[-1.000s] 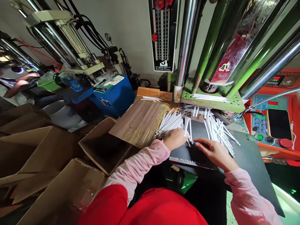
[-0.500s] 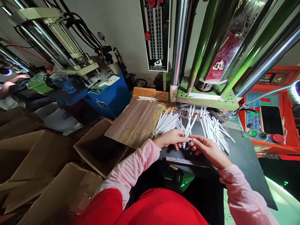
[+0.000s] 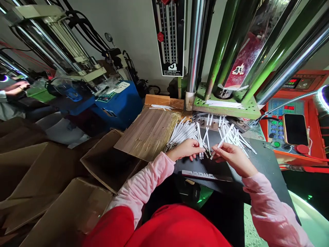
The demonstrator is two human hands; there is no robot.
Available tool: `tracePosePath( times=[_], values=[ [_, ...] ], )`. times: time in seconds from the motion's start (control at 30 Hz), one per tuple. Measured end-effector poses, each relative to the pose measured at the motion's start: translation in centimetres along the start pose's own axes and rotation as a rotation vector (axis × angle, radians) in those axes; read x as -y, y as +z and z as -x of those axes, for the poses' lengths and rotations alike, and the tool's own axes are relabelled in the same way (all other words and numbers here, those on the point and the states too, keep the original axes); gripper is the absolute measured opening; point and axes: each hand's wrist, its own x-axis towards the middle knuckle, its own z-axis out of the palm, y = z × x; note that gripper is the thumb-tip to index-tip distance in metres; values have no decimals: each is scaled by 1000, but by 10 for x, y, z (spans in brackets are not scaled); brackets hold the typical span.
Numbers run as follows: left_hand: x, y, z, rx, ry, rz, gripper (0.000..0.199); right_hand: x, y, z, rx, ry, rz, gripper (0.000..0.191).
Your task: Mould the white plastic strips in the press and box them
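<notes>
**White strips (image 3: 232, 135) lie in two heaps, with one strip in the right hand**

The white strips sit on and around a black mat (image 3: 203, 168), in front of a green press platen (image 3: 226, 109). The heap to the right of the hands lies crossed and jumbled. A tidier bunch (image 3: 181, 137) lies to the left, its strips mostly parallel and resting on the edge of a wood-grain board (image 3: 149, 133) wrapped in clear film. So, as things lie now, part of the lot is lined up and a good share is loose. A thin row of strips (image 3: 224, 104) also lies on the platen.

The right hand (image 3: 235, 159) is closed on a single strip (image 3: 223, 140), pinching it between thumb and fingers so that it slants across the mat. The left hand (image 3: 183, 151) is curled, its fingers (image 3: 194, 154) at a few upright strips, though I cannot tell whether they are closed on any. (The pink sleeves (image 3: 151, 181) come in from both sides.)

An open cardboard box (image 3: 108, 164) stands to the left, its inside too dark to read. Far off at the left edge, a co-worker's hand (image 3: 15, 87) is at work.
</notes>
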Motion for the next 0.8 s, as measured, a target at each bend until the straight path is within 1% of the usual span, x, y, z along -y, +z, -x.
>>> tracePosePath(
  times=[0.1, 0.17, 0.33, 0.4, 0.47, 0.53, 0.63, 0.73, 0.8],
  values=[
    [-4, 2, 3, -15, 9, 6, 39, 0, -3, 9, -40, -43, 76, 56],
    [-8, 5, 4, -3, 22, 47, 39, 0, -2, 15, -28, -52, 109, 57],
    [-15, 13, 9, 44, 52, 142, 44, 2, 11, 24, 128, 1, 65, 57],
    [-15, 16, 12, 70, 49, 136, 47, 2, 17, 25, 163, -3, 77, 55],
    [-13, 18, 16, 85, 42, 108, 46, 1, 20, 27, 171, -36, 112, 49],
    [-9, 20, 21, 78, 42, 80, 43, 0, 20, 32, 166, -73, 145, 45],
    [0, 23, 33, 8, 67, 79, 31, -6, 11, 44, 132, -83, 195, 41],
    [9, 26, 47, -63, 64, 145, 14, -16, 0, 59, 109, -77, 285, 39],
    [14, 30, 54, -55, 44, 215, 7, -23, -4, 67, 96, -106, 356, 38]
  ],
)
